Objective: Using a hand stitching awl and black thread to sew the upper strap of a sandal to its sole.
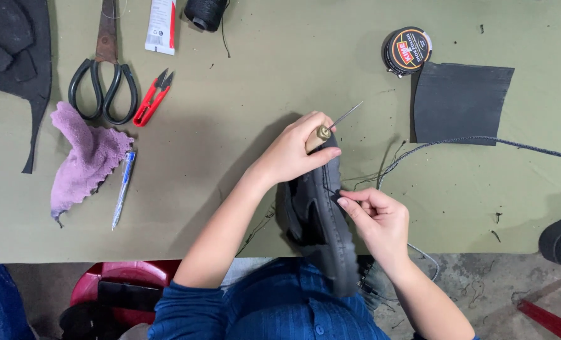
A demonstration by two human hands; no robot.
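Both grips shut: left hand [291, 153] on awl [334, 124], right hand [376, 217] pinching thread [381, 176]; sandal [321, 226] toe hidden.

Bare cloth between pen [123, 187] and sandal [321, 220], scissors [104, 75] beyond

— Where does the sandal [321, 220] sit?
— At the table's [261, 94] near edge, between both hands; the awl [334, 123] is just behind it.
— And to the left?
— Scissors [104, 75], thread snips [153, 97], a cloth [85, 157] and a pen [123, 187]. To the right, a polish tin [408, 50] lies behind a rubber sheet [460, 104].
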